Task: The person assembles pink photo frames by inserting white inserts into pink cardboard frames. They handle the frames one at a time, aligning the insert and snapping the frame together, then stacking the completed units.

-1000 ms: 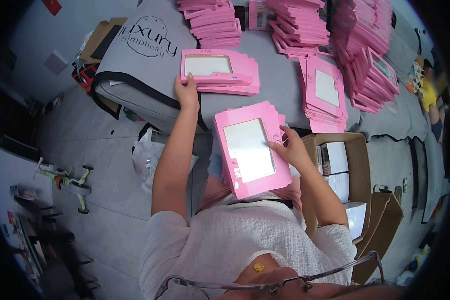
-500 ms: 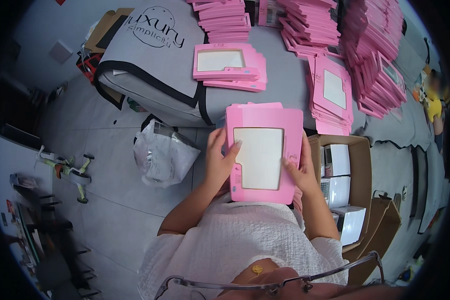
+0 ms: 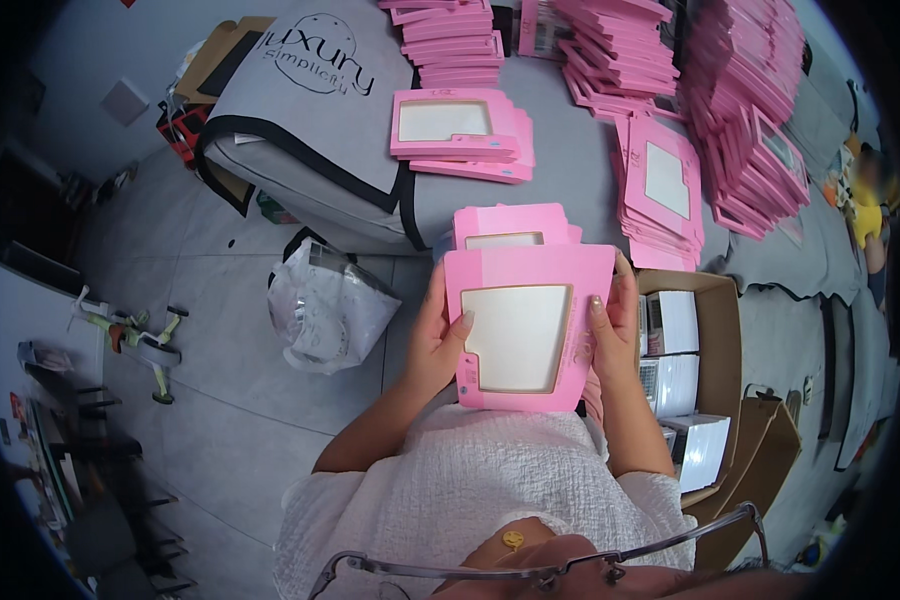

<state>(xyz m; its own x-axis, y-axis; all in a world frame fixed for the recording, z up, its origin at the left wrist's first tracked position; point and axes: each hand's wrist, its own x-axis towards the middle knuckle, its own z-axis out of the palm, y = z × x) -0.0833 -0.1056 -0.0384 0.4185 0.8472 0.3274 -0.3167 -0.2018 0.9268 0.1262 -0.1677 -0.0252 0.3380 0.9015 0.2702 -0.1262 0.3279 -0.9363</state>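
Note:
Close in front of my body, I hold a pink window box (image 3: 510,268) with a cut-out showing white inside. My left hand (image 3: 436,338) grips its left edge, thumb resting on the front by the window. On the right edge, my right hand (image 3: 615,325) has its thumb on the front and its other fingers curl round behind. Just beyond the held box, more pink boxes (image 3: 510,218) of the same kind show their upper ends; what supports them is hidden.
A grey sofa (image 3: 560,120) ahead carries a short pile of pink boxes (image 3: 450,150) and several taller stacks (image 3: 625,50). Right of me stands an open carton (image 3: 735,340) with white packs inside. A white plastic bag (image 3: 330,310) and a child's bike (image 3: 150,345) are on the left floor.
The front box has come down toward me and apart from those behind, so more of their upper ends shows. My right hand has shifted up along its right edge.

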